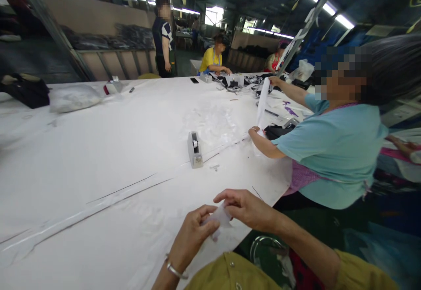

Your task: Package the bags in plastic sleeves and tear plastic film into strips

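Close to the table's near edge, my left hand (197, 228) pinches a small, thin, whitish translucent piece (221, 215) between thumb and fingers. My right hand (241, 206) grips the same piece at its upper right, thumb and fingertips closed on it. Whether it is paper or plastic film, I cannot tell. Beyond my hands a grey tape dispenser (195, 150) stands on the white table (115, 149). A few small clear scraps (214, 167) lie just in front of the dispenser.
A co-worker in a light blue top (335, 145) at my right holds a long white strip (262, 101). Dark pieces (233, 81) lie heaped at the far side. A plastic bag (75, 98) and a black bag (26, 90) sit far left. Taped seams cross the tabletop.
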The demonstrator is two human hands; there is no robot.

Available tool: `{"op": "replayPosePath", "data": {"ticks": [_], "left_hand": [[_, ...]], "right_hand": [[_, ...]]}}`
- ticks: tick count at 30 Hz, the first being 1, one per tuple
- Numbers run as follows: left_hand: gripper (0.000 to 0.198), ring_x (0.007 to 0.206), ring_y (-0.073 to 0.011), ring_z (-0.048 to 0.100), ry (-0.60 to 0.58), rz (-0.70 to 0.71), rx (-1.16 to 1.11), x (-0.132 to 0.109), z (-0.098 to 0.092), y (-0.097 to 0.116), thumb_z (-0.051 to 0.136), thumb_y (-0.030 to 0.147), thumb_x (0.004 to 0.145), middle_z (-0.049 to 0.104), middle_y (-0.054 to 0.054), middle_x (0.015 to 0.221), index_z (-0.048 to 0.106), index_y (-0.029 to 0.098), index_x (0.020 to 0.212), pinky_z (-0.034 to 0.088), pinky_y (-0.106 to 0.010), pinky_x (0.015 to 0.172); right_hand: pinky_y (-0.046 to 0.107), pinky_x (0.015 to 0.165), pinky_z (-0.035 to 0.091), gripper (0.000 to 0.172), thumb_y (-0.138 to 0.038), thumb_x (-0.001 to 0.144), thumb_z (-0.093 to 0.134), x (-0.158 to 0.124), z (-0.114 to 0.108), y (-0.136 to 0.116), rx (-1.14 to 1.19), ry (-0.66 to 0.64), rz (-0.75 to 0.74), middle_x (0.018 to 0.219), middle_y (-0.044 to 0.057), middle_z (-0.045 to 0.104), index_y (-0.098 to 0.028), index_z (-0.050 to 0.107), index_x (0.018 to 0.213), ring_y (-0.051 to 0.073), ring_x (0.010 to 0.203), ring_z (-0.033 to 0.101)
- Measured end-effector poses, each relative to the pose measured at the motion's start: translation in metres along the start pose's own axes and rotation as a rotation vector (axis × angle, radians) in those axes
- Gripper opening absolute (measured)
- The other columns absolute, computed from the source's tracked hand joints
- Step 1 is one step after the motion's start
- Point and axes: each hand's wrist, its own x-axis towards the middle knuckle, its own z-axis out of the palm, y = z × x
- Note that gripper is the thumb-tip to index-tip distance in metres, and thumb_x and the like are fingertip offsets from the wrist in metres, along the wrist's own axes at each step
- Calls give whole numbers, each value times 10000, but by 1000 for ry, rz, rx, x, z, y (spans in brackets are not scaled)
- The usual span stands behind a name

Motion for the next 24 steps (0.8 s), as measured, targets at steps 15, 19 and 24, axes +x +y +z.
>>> {"op": "replayPosePath", "data": {"ticks": [15,19,24], "left_hand": [[247,788,-182,535,136,36,249,22,4,-3,555,418,831,613,-18,806,577,185,751,396,-287,714],[139,1066,-210,483,70,176,317,28,3,2,539,338,852,577,-50,1109,561,207,812,343,-317,941],[345,609,-128,429,-85,-40,-26,48,-1,-22,586,537,787,499,34,692,507,203,823,341,-256,573]], "right_hand": [[218,603,414,226,-207,734,655,14,-1,16,-245,165,-51,720,-11,652,-221,714,952,118,643,542],[206,548,436,121,-161,722,610,24,-6,29,41,95,42,665,-9,648,-172,706,793,102,566,548],[172,485,417,248,-107,647,641,36,-15,39,121,135,80,602,-51,580,-181,700,877,79,513,518]]}}
